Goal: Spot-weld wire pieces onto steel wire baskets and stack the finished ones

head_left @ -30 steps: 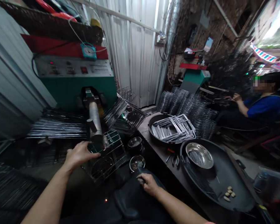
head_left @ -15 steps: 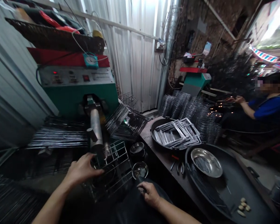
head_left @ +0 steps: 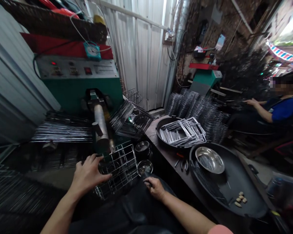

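My left hand is at the left end of a wire basket, thumb and fingers stretched wide around its wires. The palm hides that end. The basket is a shiny open grid, tilted below the electrode of a green welding machine. My right hand is closed over my dark-covered lap, right of the basket. What its pinched fingers hold is too small to make out. Just beyond it stands a small metal bowl with small pieces inside, and behind that another small bowl.
Stacked wire frames lie left of the electrode. On the right are a black pan of rectangular wire frames, pliers, and a large black tray holding a steel bowl. A person in blue sits beyond.
The view has dipped slightly, so the machine sits higher in the picture. My left hand and the basket are a little lower relative to the electrode. My right hand stays closed. Sparks near the other person are gone.
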`<state>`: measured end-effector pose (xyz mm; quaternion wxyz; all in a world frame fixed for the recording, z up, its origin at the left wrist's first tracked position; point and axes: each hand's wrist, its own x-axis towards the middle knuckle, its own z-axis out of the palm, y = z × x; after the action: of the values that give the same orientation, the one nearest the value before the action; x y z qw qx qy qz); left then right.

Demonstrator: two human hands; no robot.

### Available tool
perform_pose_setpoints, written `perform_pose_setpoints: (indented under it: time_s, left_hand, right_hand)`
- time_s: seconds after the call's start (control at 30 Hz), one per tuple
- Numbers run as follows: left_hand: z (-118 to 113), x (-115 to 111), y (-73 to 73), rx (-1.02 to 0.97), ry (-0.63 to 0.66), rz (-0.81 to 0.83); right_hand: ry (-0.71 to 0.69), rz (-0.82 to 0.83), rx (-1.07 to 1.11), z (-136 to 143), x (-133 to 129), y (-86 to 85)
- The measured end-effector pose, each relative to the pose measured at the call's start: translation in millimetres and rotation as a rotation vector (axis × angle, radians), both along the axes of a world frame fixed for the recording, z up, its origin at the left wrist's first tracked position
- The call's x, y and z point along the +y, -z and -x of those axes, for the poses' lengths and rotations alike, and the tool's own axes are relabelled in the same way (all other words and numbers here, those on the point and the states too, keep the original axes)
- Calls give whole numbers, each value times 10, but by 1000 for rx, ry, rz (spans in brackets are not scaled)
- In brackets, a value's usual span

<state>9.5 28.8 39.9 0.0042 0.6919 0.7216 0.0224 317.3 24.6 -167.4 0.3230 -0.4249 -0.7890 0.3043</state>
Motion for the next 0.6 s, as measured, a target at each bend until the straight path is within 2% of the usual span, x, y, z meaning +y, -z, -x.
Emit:
perform_pose_setpoints:
  time_s: [0.3, 0.4, 0.47, 0.5, 0.6]
  left_hand:
    - [73, 52, 25, -66, -5, -46]
    - [109, 75, 32, -115, -15, -16]
    - [140, 84, 35, -128, -17, 20]
    - [161, 88, 36, -129, -9, 38]
    - [271, 129, 31, -154, 37, 64]
  right_hand:
    - [7, -11, 9, -5, -5, 42]
    - [31, -1, 42, -6, -34, -4]
    - [38, -20, 72, -13, -24, -153]
    - [22, -48, 78, -14, 5, -281]
    - [-96, -182, -12, 49, 255, -882]
